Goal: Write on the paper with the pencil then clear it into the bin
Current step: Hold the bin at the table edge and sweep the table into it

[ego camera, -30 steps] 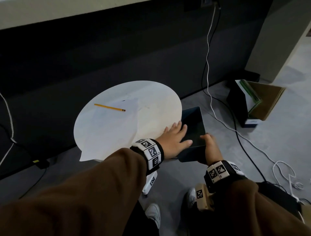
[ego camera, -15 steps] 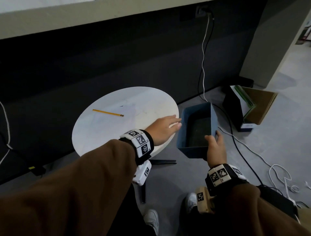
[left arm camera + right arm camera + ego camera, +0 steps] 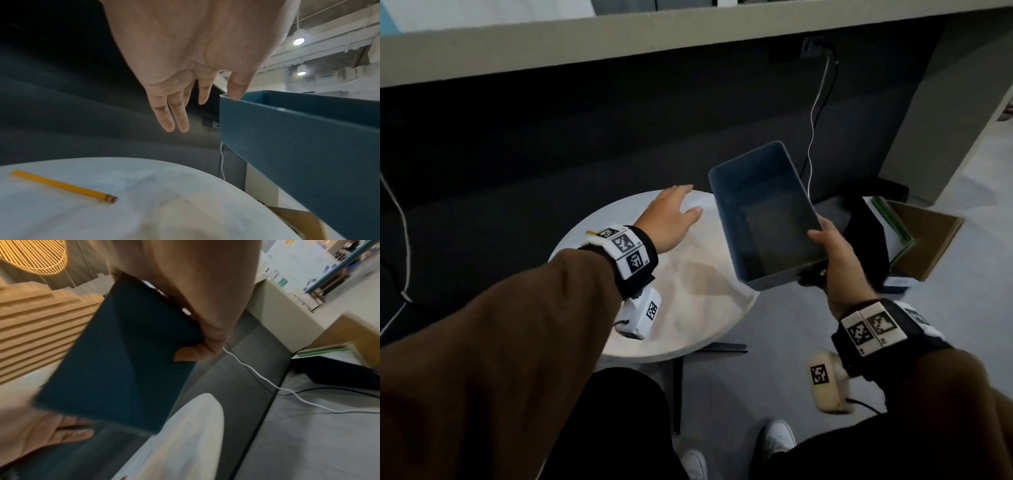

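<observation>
Round table (image 3: 688, 308) now shows no paper, likely swept off already. Blue bin (image 3: 763, 212) has risen above the table edge, gripped by right hand (image 3: 839, 260). Left hand (image 3: 671, 219) hovers flat, fingers spread. Pencil (image 3: 63, 186) remains on the table, next to clear.

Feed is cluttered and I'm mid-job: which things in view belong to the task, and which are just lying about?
Job:
pencil on the round table
blue bin, gripped by right hand
left hand, open above table

Lying about:
white cable
cardboard box
</observation>
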Available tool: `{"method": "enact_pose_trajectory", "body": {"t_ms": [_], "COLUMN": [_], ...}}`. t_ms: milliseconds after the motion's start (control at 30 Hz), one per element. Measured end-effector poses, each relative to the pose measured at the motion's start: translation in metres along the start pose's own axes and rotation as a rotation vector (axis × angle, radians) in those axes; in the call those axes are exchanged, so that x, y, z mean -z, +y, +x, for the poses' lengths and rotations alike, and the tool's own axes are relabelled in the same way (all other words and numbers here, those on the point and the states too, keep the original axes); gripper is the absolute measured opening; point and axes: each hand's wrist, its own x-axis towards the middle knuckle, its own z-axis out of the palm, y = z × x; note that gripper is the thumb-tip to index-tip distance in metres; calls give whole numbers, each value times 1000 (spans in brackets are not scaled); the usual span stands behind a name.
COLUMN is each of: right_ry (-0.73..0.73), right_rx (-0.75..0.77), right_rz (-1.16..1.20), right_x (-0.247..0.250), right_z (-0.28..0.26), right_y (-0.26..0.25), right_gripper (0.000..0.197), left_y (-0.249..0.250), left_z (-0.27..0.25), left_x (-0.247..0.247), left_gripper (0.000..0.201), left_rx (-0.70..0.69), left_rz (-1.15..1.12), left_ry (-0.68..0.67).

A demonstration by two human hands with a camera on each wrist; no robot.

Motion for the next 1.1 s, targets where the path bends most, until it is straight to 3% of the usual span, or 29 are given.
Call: {"method": "enact_pose_trajectory", "body": {"t_ms": [67, 167, 233, 367, 433, 500, 600, 667, 767, 833, 967, 1100], "right_ry": [-27, -70, -121, -165, -205, -253, -303, -299, -287, -274, -213, -313], "right_rx": [-72, -156, -161, -209, -220, -231, -232, -219, -142, -86, -9, -26], "right_rz": [29, 35, 39, 0, -44, -80, -125, -136, -102, -93, -86, -99], "right_x": [-21, -49, -66, -95, -109, -122, -141, -152, -168, -178, -192, -204], "right_z": [13, 31, 42, 67, 78, 89, 105, 116, 130, 138, 151, 154], "right_y": [-9, -17, -21, -18, -17, -16, -15, -14, -12, -5, 15, 33], "right_gripper": [31, 48, 37, 61, 46, 31, 38, 38, 19, 33, 86, 87], "left_y": [-13, -34, -48, -74, -84, -95, -113, -126, -143, -150, -164, -175], "left_z": [4, 6, 6, 10, 16, 22, 32, 40, 53, 63, 84, 92], "left_x": [18, 40, 49, 57, 60, 62, 63, 65, 65, 64, 62, 54], "left_gripper": [62, 45, 37, 40, 51, 45, 16, 18, 22, 25, 27, 26], "left_rx": [60, 112, 154, 273, 334, 348, 342, 370, 423, 455, 526, 577], "left_rz": [-23, -131, -279, -539, -533, -541, -510, -506, -508, -539, -591, -630], "left_ry": [-12, -28, -41, 83, 164, 191, 202, 212, 216, 222, 275, 270]}}
